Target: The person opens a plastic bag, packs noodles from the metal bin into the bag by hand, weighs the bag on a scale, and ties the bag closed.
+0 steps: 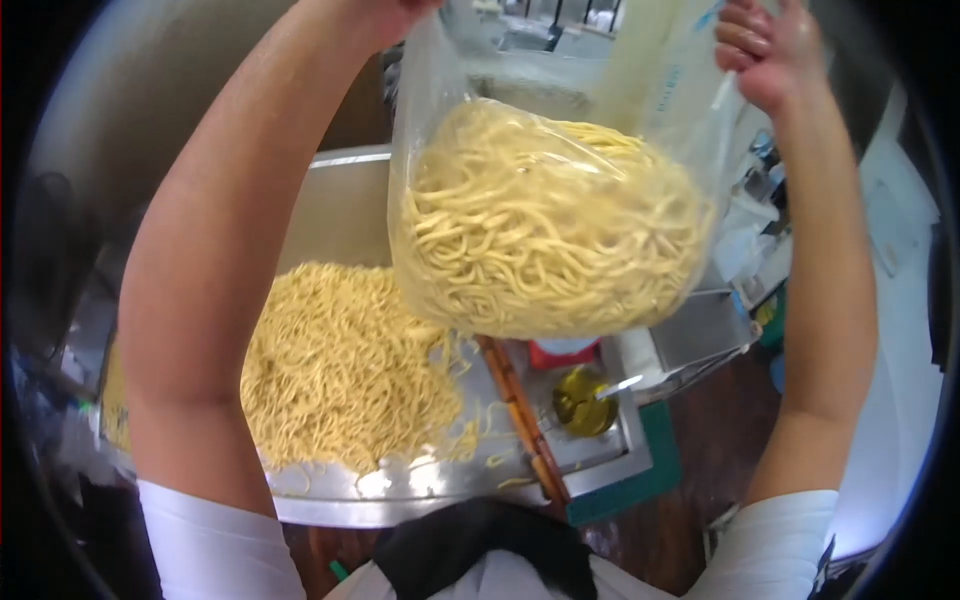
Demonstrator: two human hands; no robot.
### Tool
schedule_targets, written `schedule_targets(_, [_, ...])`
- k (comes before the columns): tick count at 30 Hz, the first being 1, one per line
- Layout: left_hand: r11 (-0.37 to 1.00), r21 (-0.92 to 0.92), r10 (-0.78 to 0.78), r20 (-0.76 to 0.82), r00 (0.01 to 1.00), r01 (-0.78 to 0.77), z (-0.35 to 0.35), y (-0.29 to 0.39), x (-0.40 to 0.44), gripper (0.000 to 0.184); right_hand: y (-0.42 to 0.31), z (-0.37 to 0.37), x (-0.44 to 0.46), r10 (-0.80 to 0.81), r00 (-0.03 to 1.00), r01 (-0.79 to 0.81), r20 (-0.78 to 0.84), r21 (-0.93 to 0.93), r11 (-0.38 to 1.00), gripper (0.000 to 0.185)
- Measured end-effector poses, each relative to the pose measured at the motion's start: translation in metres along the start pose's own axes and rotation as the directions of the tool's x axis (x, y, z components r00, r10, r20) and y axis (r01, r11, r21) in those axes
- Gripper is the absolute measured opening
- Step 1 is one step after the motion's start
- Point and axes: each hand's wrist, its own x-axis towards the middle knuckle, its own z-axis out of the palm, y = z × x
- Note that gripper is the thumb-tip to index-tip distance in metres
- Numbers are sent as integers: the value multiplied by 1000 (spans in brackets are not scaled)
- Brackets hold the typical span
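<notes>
A large clear plastic bag [555, 230] full of thick yellow noodles hangs raised in front of me, above the metal table. My right hand [765, 50] grips its upper right edge with curled fingers. At the top edge of the view, my left hand [395, 12] is at the bag's upper left side; its fingers are mostly cut off by the frame. Below and to the left of the bag, a big heap of loose noodles [345, 370] lies on the metal table [345, 210]. A few stray strands lie to the right of the heap.
Wooden sticks [522, 420] lie across the table right of the heap. Beside them are a container of yellow-green liquid [583, 402] and a red object [563, 352]. A metal container [700, 330] stands farther right, with a green mat [640, 470] at the table's corner.
</notes>
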Motion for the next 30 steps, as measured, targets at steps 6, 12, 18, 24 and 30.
schedule_targets(6, [882, 457, 48, 153, 987, -114, 2, -56, -129, 51, 89, -6, -98, 376, 871, -436, 315, 145, 888, 40])
schedule_targets(12, [571, 766, 63, 316, 947, -294, -28, -195, -276, 62, 241, -12, -243, 596, 630, -170, 498, -661, 731, 9])
schedule_targets(18, [676, 699, -58, 369, 928, -235, -2, -220, -321, 49, 249, 18, -271, 191, 494, 794, 848, -529, 299, 15])
schedule_targets(24, [738, 601, -21, 478, 878, -309, 5, -220, -338, 35, 269, -17, -288, -108, 580, 809, 807, -555, 196, 27])
schedule_targets(30, [516, 842, -12, 193, 981, -160, 14, -225, -340, 50, 285, -10, -321, 49, 767, 567, 640, -712, 414, 18])
